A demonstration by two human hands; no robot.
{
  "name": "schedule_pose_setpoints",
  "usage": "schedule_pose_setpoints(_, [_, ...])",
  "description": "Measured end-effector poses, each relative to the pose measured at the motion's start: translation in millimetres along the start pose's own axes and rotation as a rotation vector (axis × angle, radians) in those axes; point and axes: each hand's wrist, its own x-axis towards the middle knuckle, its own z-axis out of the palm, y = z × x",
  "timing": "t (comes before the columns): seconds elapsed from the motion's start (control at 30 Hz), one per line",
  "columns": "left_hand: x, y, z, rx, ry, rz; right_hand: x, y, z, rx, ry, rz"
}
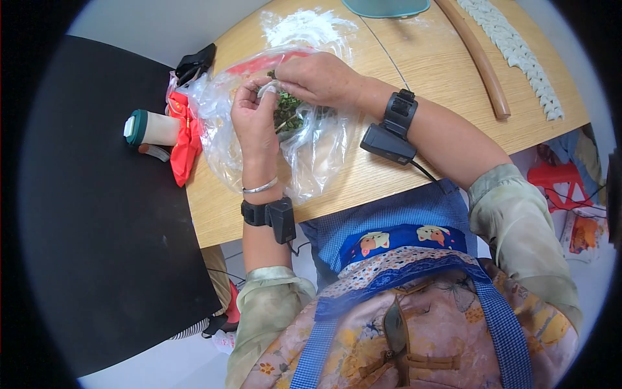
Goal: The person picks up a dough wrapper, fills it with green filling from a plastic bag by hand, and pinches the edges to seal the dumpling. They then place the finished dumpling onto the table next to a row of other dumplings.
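My left hand (256, 117) and my right hand (317, 79) meet above a clear plastic bag (317, 159) on the wooden table. Between their fingertips they pinch a small piece of white dough (269, 86). Chopped green filling (288, 113) shows in the bag just below the hands. White flour (308, 29) is spread on the table beyond the bag. How the dough is folded is partly hidden by my fingers.
A rolling pin (476, 55) lies at the right beside a long row of overlapping white dough pieces (518, 48). A teal container (387, 5) stands at the far edge. At the left are a cup with a green lid (155, 128), a red bag (186, 142) and a black object (195, 63).
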Motion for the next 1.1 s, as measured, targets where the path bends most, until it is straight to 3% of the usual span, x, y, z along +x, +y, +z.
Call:
schedule_pose_setpoints(0.33, [0.4, -0.1, 1.7, 0.075, 0.031, 0.028, 0.1, 0.4, -4.1, -0.061, -0.040, 0.014])
schedule_pose_setpoints(0.9, [1.4, -2.4, 7.1, 0.123, -0.025, 0.129, 1.5, -1.1, 0.5, 0.062, 0.101, -0.111])
schedule_pose_setpoints(1.03, [0.0, 1.4, 8.2, 0.141, 0.027, 0.116, 2.4, 1.4, 1.3, -0.044, 0.044, -0.073])
schedule_pose_setpoints(1.1, [1.3, 1.5, 6.9, 0.135, 0.006, 0.110, 1.3, 0.3, 0.2, -0.015, 0.129, -0.127])
